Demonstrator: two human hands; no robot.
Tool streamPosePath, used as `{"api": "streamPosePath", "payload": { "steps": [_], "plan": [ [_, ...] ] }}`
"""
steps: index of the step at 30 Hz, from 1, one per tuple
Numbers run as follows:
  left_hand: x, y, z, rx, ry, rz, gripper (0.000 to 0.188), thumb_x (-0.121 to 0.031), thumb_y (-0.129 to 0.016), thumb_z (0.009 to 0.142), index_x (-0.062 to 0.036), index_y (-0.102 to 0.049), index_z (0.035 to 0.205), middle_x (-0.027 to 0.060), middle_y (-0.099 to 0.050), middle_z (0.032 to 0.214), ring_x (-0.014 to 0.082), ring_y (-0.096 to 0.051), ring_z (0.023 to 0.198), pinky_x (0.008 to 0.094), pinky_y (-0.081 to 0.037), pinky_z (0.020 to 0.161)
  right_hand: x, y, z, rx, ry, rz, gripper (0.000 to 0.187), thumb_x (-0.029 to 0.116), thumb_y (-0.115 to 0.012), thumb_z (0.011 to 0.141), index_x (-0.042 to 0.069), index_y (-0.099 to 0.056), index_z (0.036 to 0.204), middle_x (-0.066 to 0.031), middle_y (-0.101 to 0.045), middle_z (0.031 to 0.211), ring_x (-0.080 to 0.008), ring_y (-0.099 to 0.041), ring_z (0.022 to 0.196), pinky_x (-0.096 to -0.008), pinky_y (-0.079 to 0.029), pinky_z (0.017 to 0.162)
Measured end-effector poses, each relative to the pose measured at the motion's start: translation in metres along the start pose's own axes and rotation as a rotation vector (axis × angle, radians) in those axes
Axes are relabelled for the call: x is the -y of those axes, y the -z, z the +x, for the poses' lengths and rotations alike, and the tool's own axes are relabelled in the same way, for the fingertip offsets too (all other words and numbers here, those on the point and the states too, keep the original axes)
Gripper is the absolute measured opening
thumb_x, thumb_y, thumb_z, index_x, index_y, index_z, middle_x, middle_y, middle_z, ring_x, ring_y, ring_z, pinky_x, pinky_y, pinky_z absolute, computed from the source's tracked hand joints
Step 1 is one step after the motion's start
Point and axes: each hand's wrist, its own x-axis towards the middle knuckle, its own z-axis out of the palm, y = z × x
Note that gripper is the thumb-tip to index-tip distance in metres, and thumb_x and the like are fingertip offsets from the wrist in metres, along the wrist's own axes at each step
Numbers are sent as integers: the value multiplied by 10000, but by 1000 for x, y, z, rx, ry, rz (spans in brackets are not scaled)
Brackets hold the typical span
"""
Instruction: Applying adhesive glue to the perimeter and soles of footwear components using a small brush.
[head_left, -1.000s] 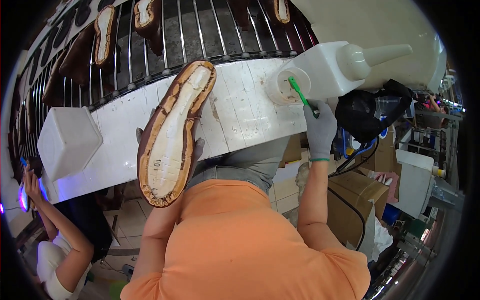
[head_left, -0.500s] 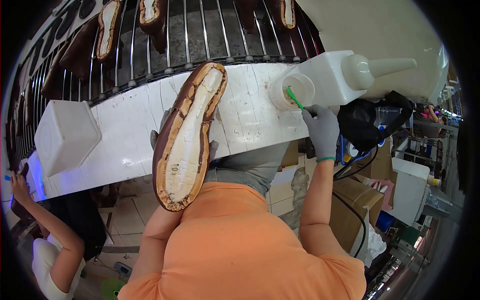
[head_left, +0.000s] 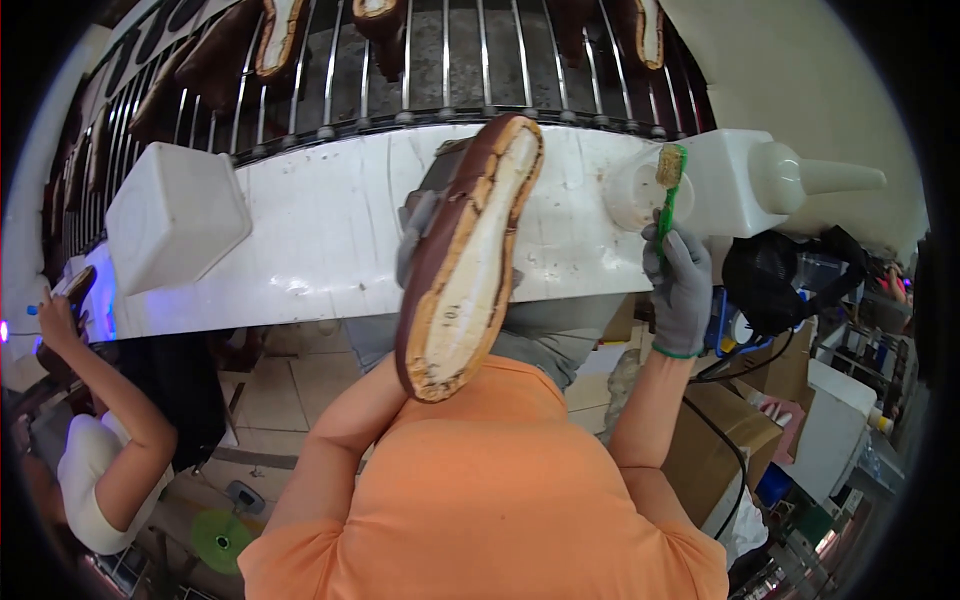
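Gloved right hand [head_left: 680,285] raised over the white surface [head_left: 300,250], fingers wrapped around a green brush [head_left: 668,190] beside a round white tub [head_left: 632,195]. Left hand [head_left: 418,232] mostly hidden behind the brown shoe [head_left: 468,260], held sole-up; finger state impossible to tell.

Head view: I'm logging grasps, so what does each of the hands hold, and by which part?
The left hand grips the brown shoe by its upper, sole facing up. The right hand holds the green brush by its handle, bristles up.
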Motion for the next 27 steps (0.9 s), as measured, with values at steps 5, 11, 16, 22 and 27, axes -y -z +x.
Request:
{"api": "streamPosePath", "payload": {
  "steps": [5,11,16,22,27],
  "plan": [
    [4,-7,11,36,56,-61,720,-537,-453,962,-55,-345,1487,265,-506,1379,398,-614,1132,542,-472,1003,31,-39,-39,270,93,-310,195,-4,-726,740,-25,-754,933,-56,-685,817,-83,-566,667,-209,-418,591],
    [3,15,6,96,-149,465,720,-470,-543,920,-74,-325,1480,258,-485,1390,388,-579,1176,536,-432,1026,25,-63,-67,524,296,-455,255,-10,-763,749,32,-760,1002,-88,-712,885,-121,-627,712,-242,-472,616],
    [1,48,18,288,-952,1751,741,-415,-618,885,-89,-308,1474,252,-467,1399,380,-550,1213,531,-400,1044,15,-64,-63,401,291,-588,247,-2,-752,776,32,-755,1021,-74,-698,878,-123,-619,716,-248,-470,619],
    [0,71,23,324,-1235,2001,790,-348,-708,843,-107,-288,1467,246,-446,1409,370,-514,1257,525,-361,1067,-8,-64,-34,192,229,-554,204,12,-721,828,-1,-748,1030,-32,-656,814,-62,-523,693,-208,-394,613],
    [0,78,26,316,-1319,2025,847,-292,-783,808,-122,-271,1461,240,-428,1418,362,-485,1294,520,-328,1086,-22,-58,4,34,248,-569,204,48,-711,860,6,-745,1057,14,-605,760,-37,-417,642,-216,-335,571]
  ]
}}
